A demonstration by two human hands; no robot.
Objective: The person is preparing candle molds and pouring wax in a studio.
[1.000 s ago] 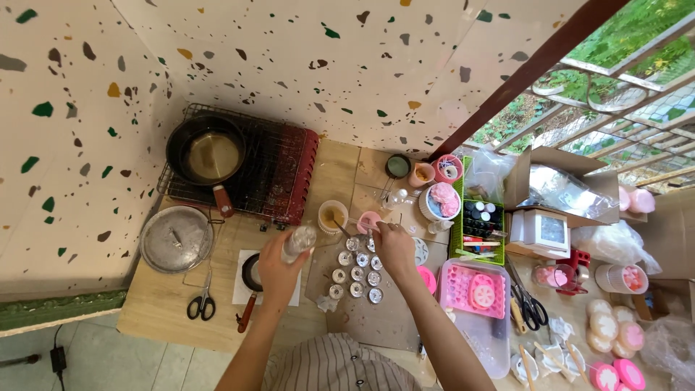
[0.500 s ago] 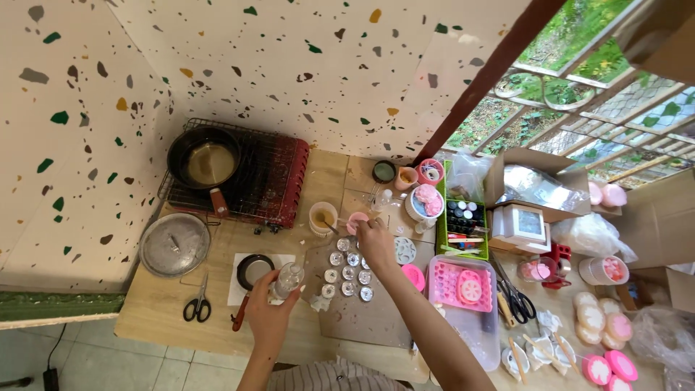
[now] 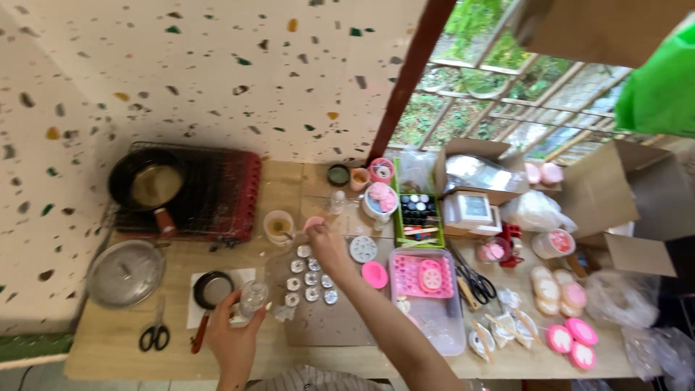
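Soft daylight enters through the barred window point(image 3: 507, 94) at far right; shadows are faint, the whole frame slightly motion-blurred, edges bowed.

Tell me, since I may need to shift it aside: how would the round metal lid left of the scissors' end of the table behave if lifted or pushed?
The metal lid looks stiff and fairly light, being thin and shiny. Lying flat with its rim down on the wooden table, it would probably slide rather than roll. Its smooth dome may be slippery, so the small centre knob seems the surest grip.
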